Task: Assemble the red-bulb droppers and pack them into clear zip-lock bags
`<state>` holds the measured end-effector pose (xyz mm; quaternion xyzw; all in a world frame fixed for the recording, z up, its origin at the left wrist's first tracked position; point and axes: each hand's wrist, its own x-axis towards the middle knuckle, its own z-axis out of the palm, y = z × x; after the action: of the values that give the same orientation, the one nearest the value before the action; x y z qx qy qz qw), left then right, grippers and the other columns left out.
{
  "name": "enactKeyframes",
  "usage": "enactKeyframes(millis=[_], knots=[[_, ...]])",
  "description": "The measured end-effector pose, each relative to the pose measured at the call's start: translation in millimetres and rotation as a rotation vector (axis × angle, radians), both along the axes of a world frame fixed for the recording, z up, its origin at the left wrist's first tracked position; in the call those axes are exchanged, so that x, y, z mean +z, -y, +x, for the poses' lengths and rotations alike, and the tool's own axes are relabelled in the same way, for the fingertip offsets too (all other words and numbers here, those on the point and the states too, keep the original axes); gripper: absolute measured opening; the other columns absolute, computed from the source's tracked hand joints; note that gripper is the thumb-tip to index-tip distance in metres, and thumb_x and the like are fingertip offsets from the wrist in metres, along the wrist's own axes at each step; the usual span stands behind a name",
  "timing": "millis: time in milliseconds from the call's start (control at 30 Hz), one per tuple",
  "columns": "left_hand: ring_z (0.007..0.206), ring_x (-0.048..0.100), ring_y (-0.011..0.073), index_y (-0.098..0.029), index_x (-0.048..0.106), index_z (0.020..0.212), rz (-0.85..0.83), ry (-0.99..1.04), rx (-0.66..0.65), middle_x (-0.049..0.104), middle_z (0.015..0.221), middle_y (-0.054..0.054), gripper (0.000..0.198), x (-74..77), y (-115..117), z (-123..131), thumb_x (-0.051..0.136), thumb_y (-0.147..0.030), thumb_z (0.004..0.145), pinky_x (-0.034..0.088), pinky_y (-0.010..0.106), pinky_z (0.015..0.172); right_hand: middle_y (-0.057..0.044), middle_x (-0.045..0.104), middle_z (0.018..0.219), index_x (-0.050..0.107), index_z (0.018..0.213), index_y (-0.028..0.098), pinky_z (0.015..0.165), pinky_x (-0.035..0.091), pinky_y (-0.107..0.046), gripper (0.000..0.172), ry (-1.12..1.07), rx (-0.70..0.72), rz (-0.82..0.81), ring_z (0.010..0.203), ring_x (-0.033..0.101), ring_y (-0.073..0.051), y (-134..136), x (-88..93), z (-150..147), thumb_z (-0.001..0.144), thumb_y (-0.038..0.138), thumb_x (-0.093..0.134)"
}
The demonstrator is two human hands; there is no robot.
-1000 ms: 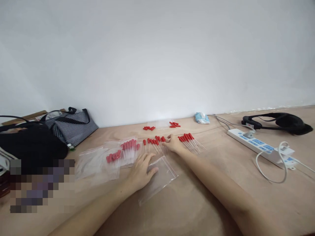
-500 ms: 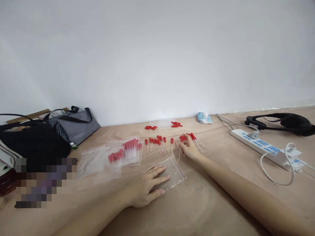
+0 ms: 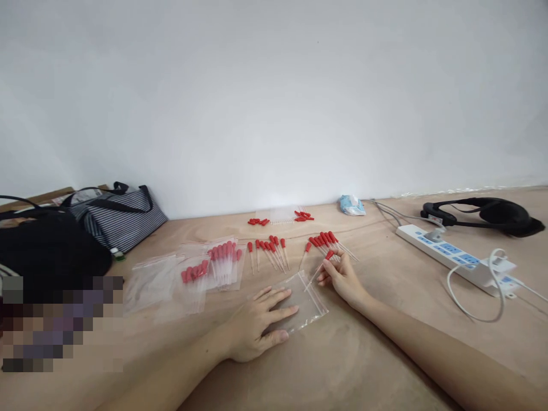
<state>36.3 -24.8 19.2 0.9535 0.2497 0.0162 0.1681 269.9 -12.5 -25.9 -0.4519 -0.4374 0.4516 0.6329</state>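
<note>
My left hand (image 3: 263,322) lies flat, fingers spread, on a clear zip bag (image 3: 302,305). In a pinch, my right hand (image 3: 342,279) holds a red-bulbed dropper (image 3: 328,256), its thin clear stem slanting down left toward the bag's zip edge. Behind that hand lies a fan of several droppers (image 3: 327,238). A single dropper (image 3: 307,248) rests just left of it, and another group of droppers (image 3: 269,246) lies farther left. Filled bags of droppers (image 3: 223,251) sit beyond my left hand, beside flat clear bags (image 3: 154,279).
Red bulbs (image 3: 259,221) lie near the wall with clear stems. On the right are a white power strip (image 3: 454,251) with cables and a black strapped object (image 3: 483,217). A blue packet (image 3: 352,205) stands by the wall. A striped bag (image 3: 124,217) and a black bag (image 3: 51,257) are at left.
My right hand has drawn back from the dropper group toward the bag, now with one dropper in its fingers. My left hand has stayed on the bag.
</note>
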Motion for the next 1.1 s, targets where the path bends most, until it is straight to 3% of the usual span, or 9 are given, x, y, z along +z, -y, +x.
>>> enactKeyframes(millis=[167, 300, 433, 567, 667, 933, 1100], knots=[[0.128, 0.024, 0.0245, -0.035, 0.035, 0.128, 0.026, -0.007, -0.008, 0.027, 0.140, 0.003, 0.043, 0.6, 0, 1, 0.040, -0.041, 0.086, 0.022, 0.047, 0.102, 0.007, 0.054, 0.059, 0.034, 0.084, 0.022, 0.041, 0.042, -0.019, 0.046, 0.067, 0.162, -0.065, 0.045, 0.053, -0.008, 9, 1.5, 7, 0.063, 0.052, 0.062], [0.127, 0.026, 0.0246, -0.036, 0.032, 0.129, 0.038, 0.015, -0.020, 0.027, 0.140, 0.003, 0.044, -0.2, 0, 0, 0.041, -0.039, 0.086, 0.022, 0.048, 0.102, 0.009, 0.049, 0.051, 0.044, 0.074, 0.018, 0.034, 0.029, -0.015, 0.041, 0.237, 0.384, -0.111, 0.037, 0.041, -0.004, 13, 5.2, 16, 0.058, 0.045, 0.070], [0.127, 0.026, 0.0251, -0.036, 0.034, 0.128, 0.029, 0.042, -0.043, 0.030, 0.139, 0.002, 0.042, -1.5, -1, 2, 0.042, -0.037, 0.086, 0.023, 0.048, 0.102, 0.007, 0.048, 0.048, 0.050, 0.064, 0.016, 0.037, 0.028, -0.016, 0.037, 0.334, 0.488, -0.110, 0.040, 0.039, -0.004, 13, 7.4, 17, 0.052, 0.042, 0.074], [0.127, 0.026, 0.0245, -0.037, 0.036, 0.127, 0.023, 0.081, -0.084, 0.030, 0.139, 0.001, 0.042, -3.2, -2, 5, 0.044, -0.035, 0.086, 0.022, 0.047, 0.102, 0.004, 0.051, 0.052, 0.051, 0.056, 0.016, 0.041, 0.030, -0.018, 0.036, 0.424, 0.524, -0.084, 0.047, 0.042, -0.006, 14, 5.7, 13, 0.051, 0.044, 0.073], [0.127, 0.026, 0.0238, -0.037, 0.035, 0.127, 0.015, 0.095, -0.101, 0.030, 0.139, 0.000, 0.042, -3.5, -3, 6, 0.044, -0.034, 0.086, 0.022, 0.047, 0.103, 0.005, 0.047, 0.050, 0.053, 0.056, 0.015, 0.040, 0.026, -0.017, 0.035, 0.471, 0.522, -0.075, 0.044, 0.037, -0.005, 15, 5.8, 13, 0.053, 0.044, 0.072], [0.128, 0.022, 0.0254, -0.036, 0.038, 0.126, 0.024, 0.058, -0.089, 0.030, 0.139, 0.001, 0.039, -1.1, 0, 7, 0.042, -0.035, 0.087, 0.021, 0.050, 0.102, 0.005, 0.047, 0.047, 0.051, 0.058, 0.015, 0.039, 0.025, -0.018, 0.033, 0.583, 0.443, -0.150, 0.042, 0.037, -0.005, 13, 9.2, 26, 0.060, 0.043, 0.068], [0.128, 0.021, 0.0258, -0.036, 0.038, 0.126, 0.032, 0.056, -0.105, 0.029, 0.139, -0.001, 0.039, -3.8, 0, 7, 0.041, -0.035, 0.087, 0.019, 0.050, 0.103, 0.000, 0.052, 0.066, 0.056, 0.057, 0.015, 0.051, 0.037, -0.022, 0.031, 0.639, 0.492, 0.049, 0.056, 0.047, -0.009, 17, 13.3, 20, 0.063, 0.043, 0.067]])
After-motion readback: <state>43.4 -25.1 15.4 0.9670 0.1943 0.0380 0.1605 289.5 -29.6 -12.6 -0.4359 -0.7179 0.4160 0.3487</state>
